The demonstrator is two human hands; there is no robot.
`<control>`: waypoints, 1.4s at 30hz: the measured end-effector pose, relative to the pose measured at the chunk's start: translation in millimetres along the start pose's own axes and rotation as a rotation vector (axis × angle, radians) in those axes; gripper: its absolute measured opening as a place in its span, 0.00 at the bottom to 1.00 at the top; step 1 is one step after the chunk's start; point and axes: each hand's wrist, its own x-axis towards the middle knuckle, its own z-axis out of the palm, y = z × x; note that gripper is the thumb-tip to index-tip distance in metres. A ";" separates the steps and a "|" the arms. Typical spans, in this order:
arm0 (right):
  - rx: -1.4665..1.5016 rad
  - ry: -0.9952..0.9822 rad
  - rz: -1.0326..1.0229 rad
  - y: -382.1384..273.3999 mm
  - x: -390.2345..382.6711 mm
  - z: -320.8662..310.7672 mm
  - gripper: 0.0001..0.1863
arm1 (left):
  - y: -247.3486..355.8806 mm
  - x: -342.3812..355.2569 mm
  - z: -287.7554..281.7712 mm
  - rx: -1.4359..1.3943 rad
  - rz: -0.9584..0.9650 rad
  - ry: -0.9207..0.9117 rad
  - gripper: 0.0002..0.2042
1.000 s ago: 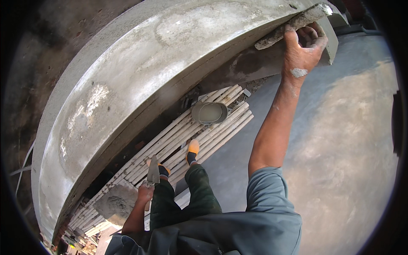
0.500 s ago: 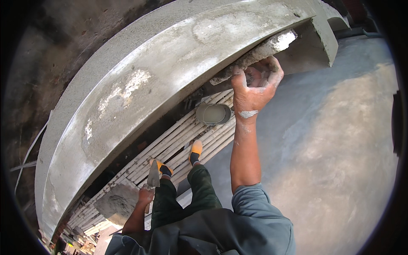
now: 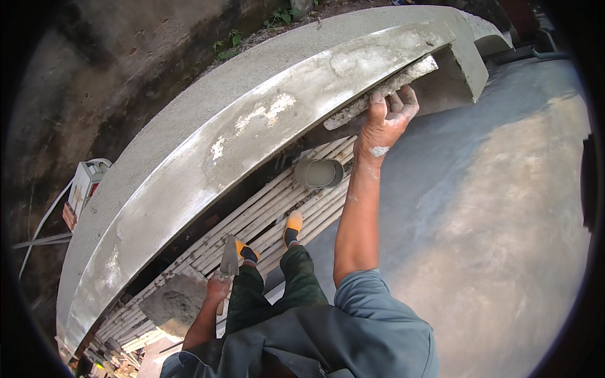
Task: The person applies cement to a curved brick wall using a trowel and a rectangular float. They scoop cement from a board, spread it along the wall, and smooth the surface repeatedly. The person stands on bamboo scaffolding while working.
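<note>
Crusted bar (image 3: 398, 81) moved off the beam's end (image 3: 471, 62) — right hand (image 3: 386, 123) too.

This is a building site, apparently in the open air, with cement work in hand. A long curved ledge of raw grey concrete (image 3: 183, 160), blotched with white, sweeps across the view, and a broad, smooth grey surface (image 3: 491, 220) spreads on the right. Underfoot is a makeshift platform of pale poles (image 3: 217, 252) laid side by side, carrying a bucket (image 3: 319, 172) and a heap of grey mortar (image 3: 173, 302). A pointed trowel (image 3: 230, 257) and a cement-crusted bar (image 3: 409, 79) are the tools in use. Green weeds (image 3: 230, 43) sprout beyond the ledge, beside stained, dark ground or wall (image 3: 126, 69).
</note>
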 end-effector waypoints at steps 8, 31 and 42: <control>-0.199 0.119 0.517 9.8 33.3 -11.8 0.48 | -10.5 -5.3 -23.4 0.042 -0.069 0.042 0.27; -0.003 -0.027 0.751 -62.6 -185.0 58.9 0.51 | -51.1 -57.4 -109.3 0.131 -0.043 0.154 0.24; -0.052 0.035 0.579 -72.4 -135.5 55.6 0.52 | -95.2 -70.3 -121.0 0.123 -0.052 0.160 0.24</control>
